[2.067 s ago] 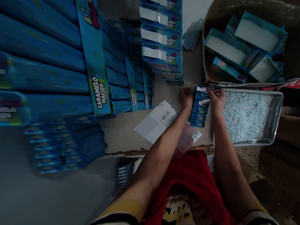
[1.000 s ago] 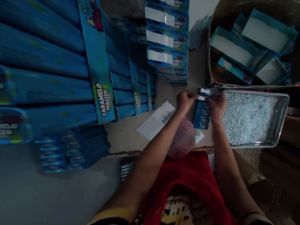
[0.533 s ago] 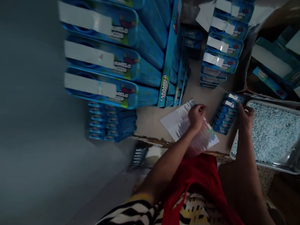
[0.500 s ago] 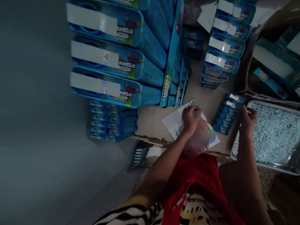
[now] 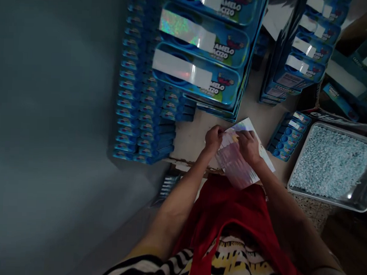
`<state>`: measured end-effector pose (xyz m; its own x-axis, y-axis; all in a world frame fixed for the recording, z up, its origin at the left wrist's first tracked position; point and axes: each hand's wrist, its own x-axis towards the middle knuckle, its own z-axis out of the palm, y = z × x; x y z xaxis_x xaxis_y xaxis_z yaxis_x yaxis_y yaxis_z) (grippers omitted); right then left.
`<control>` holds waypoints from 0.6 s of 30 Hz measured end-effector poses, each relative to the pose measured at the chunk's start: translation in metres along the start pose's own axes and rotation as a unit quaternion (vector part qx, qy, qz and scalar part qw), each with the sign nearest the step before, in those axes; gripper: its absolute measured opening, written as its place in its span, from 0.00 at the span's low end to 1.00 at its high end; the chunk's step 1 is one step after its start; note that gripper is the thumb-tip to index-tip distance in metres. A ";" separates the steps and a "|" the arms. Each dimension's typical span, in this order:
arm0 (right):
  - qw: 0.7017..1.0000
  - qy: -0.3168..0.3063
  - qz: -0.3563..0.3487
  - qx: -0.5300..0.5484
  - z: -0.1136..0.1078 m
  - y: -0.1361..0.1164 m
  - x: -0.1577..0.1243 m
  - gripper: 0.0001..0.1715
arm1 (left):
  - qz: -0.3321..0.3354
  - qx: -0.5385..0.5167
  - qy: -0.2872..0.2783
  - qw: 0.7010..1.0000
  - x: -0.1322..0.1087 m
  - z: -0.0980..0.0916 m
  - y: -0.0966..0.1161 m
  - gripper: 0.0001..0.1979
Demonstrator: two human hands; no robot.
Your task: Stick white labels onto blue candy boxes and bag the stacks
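A sheet of shiny holographic stickers (image 5: 238, 165) lies tilted at the table's front edge, close to the red apron. At its upper left side, my left hand (image 5: 213, 138) is closed, thumb and fingers pinched on the sheet's edge. My right hand (image 5: 249, 147) rests over the sheet's upper middle with its fingers bent and pressed together near the left fingertips. What those fingers hold, if anything, is too small to make out. Just right of the sheet stands a row of small blue boxes (image 5: 287, 139), a couple at the far end bearing shiny strips.
Tall stacks of blue candy boxes (image 5: 200, 70) rise on the left, with more boxes (image 5: 142, 112) behind along the wall. Another blue stack (image 5: 306, 65) stands at back right. On the right sits a metal tray (image 5: 363, 200) of light-blue pellets, below a carton with blue packaging (image 5: 341, 99).
My right hand has moved left from the row of small boxes onto the sticker sheet. The left hand has shifted to the sheet's left edge. The camera view has turned left.
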<state>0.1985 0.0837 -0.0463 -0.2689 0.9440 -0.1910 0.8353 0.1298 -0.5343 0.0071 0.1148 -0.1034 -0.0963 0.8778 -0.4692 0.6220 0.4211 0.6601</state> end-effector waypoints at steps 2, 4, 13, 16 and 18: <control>0.999 -0.022 -0.034 -0.027 0.004 -0.003 0.012 0.26 | -0.007 -0.058 -0.025 0.998 -0.003 -0.007 -0.001 0.06; 0.997 -0.038 -0.056 -0.044 0.009 -0.006 0.021 0.28 | 0.002 -0.099 -0.049 0.994 -0.004 -0.014 -0.003 0.08; 0.991 -0.057 -0.098 -0.071 0.031 0.000 0.002 0.30 | -0.069 -0.242 -0.100 0.963 -0.005 -0.022 -0.008 0.14; 0.995 -0.053 -0.078 -0.036 0.025 0.000 -0.022 0.24 | -0.074 -0.222 -0.117 0.965 -0.003 -0.029 -0.008 0.11; 0.999 -0.035 -0.037 -0.007 0.015 -0.005 -0.037 0.18 | -0.064 -0.178 -0.126 0.974 0.000 -0.035 -0.006 0.08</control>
<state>0.1967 0.0432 -0.0486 -0.3631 0.9083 -0.2077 0.8182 0.2042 -0.5374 -0.0241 0.1197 -0.0869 0.0663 0.7477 -0.6608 0.3047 0.6154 0.7269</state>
